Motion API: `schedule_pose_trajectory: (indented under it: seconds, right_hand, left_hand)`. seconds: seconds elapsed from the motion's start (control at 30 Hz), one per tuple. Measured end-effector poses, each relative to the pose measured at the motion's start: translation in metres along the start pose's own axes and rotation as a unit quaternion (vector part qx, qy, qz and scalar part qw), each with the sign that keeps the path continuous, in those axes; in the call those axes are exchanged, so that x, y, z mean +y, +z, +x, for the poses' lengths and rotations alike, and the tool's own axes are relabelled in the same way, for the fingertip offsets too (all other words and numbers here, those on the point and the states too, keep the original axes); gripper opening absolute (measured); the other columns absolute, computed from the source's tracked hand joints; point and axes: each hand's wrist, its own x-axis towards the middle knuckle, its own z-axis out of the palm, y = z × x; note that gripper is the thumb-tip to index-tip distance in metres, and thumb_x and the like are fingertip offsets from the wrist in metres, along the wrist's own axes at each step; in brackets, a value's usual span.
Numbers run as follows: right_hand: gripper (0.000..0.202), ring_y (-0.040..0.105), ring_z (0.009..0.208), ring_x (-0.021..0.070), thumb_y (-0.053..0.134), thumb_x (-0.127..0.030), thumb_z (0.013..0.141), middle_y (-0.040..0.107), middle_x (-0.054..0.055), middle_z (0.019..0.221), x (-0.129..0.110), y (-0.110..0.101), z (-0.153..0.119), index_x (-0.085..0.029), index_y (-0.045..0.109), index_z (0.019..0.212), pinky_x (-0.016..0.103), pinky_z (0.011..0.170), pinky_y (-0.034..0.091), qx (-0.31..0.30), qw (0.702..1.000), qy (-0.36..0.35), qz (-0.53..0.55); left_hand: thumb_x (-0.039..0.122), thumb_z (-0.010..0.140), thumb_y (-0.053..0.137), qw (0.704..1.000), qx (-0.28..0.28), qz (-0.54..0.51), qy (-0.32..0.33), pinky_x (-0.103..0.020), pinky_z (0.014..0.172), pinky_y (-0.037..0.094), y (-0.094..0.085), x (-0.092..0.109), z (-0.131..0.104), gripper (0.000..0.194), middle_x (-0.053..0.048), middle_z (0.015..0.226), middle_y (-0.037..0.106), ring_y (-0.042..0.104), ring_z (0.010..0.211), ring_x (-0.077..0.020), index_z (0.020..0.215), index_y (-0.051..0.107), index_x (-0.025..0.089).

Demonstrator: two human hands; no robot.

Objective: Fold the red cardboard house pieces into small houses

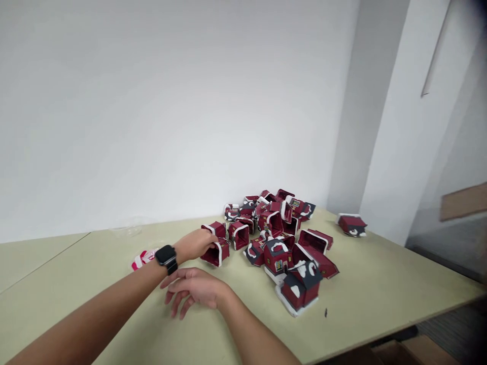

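Note:
My left hand [198, 244], with a black watch on its wrist, reaches to a dark red box-like piece with a white rim [217, 253]. Its fingertips meet the top of that piece; the grip itself is partly hidden. My right hand [194, 289] hovers over the table below the left wrist, fingers spread and holding nothing. A heap of small red houses with dark, snow-patched roofs [277, 253] lies right of my hands, several tipped with their hollow undersides showing. Another red piece [241, 235] lies just right of my left hand.
A pink and white item [143, 258] lies partly behind my left forearm. Clear plastic [131, 228] is near the wall. One lone house [351, 224] sits at the right on the pale table [380, 274]. Cardboard [422, 350] shows below the table's right edge.

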Motion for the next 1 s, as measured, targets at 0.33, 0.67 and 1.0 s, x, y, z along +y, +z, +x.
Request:
schedule_pose_trajectory:
  seconds: [0.33,0.67,1.0]
  right_hand:
    - [0.047,0.076,0.078,0.0249,0.075,-0.045,0.081,0.072,0.015,0.102,0.005,-0.008,0.011,-0.009,0.066,0.109,0.041,0.082,0.059,0.125,0.980,-0.043,0.150]
    - [0.054,0.071,0.097,0.0233,0.073,-0.056,0.084,0.074,0.012,0.116,-0.005,-0.012,0.003,-0.018,0.064,0.121,0.040,0.090,0.056,0.177,0.935,-0.149,0.267]
    - [0.045,0.071,0.099,0.0245,0.076,-0.056,0.081,0.074,0.008,0.112,-0.004,-0.019,0.005,-0.020,0.071,0.107,0.042,0.087,0.059,0.304,0.900,-0.129,0.284]
  left_hand:
    - [0.037,0.088,0.049,0.862,0.395,-0.093,-0.303,-0.027,0.071,0.050,-0.019,-0.034,-0.103,0.035,-0.001,0.097,0.080,0.066,0.068,-0.0176,0.105,0.077,0.026]
    - [0.030,0.091,0.047,0.927,0.297,-0.172,-0.150,-0.034,0.101,0.053,0.036,-0.013,-0.120,0.036,-0.005,0.119,0.076,0.068,0.112,-0.0218,0.115,0.075,0.026]
    - [0.048,0.092,0.047,0.862,0.176,0.005,-0.475,-0.060,0.104,0.033,0.025,-0.081,-0.161,0.041,-0.015,0.128,0.066,0.047,0.125,-0.0404,0.103,0.078,0.024]
